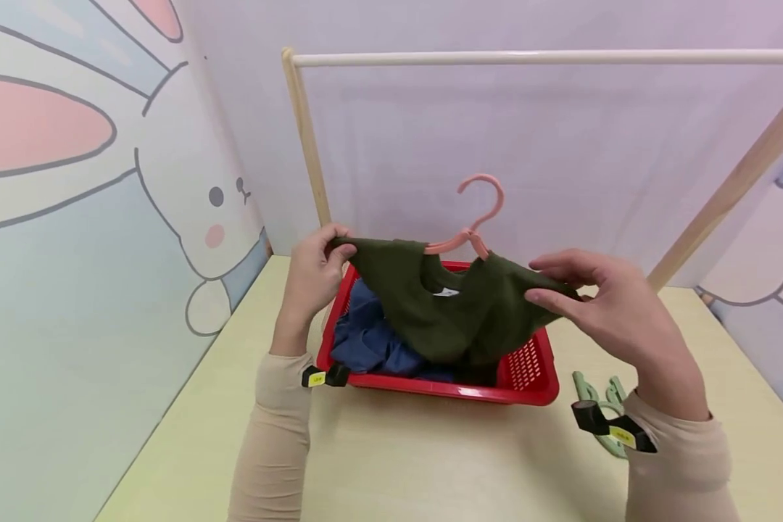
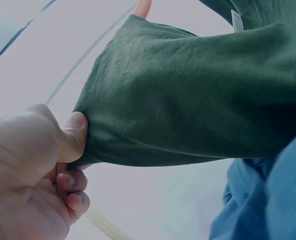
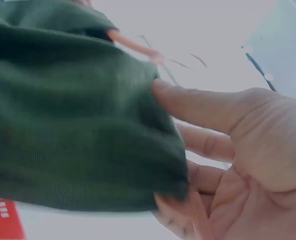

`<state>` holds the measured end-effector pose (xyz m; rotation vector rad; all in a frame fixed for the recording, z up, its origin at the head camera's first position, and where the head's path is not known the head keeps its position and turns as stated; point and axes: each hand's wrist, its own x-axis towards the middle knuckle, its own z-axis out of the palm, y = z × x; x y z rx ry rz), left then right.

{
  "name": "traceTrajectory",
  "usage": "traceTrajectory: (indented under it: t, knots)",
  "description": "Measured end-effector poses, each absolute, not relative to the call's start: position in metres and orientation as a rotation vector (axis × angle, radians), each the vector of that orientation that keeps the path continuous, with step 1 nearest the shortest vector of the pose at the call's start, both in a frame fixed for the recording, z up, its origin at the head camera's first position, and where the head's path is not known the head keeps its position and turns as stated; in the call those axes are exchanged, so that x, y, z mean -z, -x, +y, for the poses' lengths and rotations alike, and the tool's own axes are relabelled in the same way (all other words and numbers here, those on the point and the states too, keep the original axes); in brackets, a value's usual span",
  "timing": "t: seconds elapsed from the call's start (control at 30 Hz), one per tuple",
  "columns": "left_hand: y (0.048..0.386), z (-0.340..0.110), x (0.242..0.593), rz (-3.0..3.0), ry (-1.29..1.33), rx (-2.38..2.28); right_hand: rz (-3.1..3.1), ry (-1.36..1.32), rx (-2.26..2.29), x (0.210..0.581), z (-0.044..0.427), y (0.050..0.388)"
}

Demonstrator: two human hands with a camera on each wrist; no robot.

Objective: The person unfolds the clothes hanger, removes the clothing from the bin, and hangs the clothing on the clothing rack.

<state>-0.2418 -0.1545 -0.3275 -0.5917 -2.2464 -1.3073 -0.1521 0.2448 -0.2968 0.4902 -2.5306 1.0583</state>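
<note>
A dark green T-shirt (image 1: 424, 312) hangs stretched between both hands, above a red basket (image 1: 431, 386). Inside its neck sits a pink hanger (image 1: 460, 238), the hook pointing up. The left hand (image 1: 315, 272) pinches the end of one sleeve (image 2: 138, 100) between thumb and fingers. At the other sleeve (image 3: 98, 145), the right hand (image 1: 603, 301) has its thumb in front and its fingers behind the cloth. A thin pinkish piece (image 3: 200, 215) shows by the right fingers; whether it is part of the hanger is unclear. The lower shirt drapes into the basket.
Blue cloth (image 1: 372, 337) lies in the basket's left part. Green folded hangers (image 1: 607, 406) lie on the table (image 1: 431, 464), partly hidden by the right wrist. Behind stands a rack with a white rail (image 1: 548, 57) and wooden posts (image 1: 308, 138).
</note>
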Motion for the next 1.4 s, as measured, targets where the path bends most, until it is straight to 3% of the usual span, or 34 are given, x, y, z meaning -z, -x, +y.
traceTrajectory:
  t: [0.77,1.4]
  knots:
    - [0.238,-0.164,0.317,-2.246,0.558,1.287,-2.328,-0.387,-1.302,0.290,0.253,0.151]
    - [0.238,-0.170,0.316,-2.224,0.402,1.377,-2.565,-0.400,-1.077,0.289,0.300,0.150]
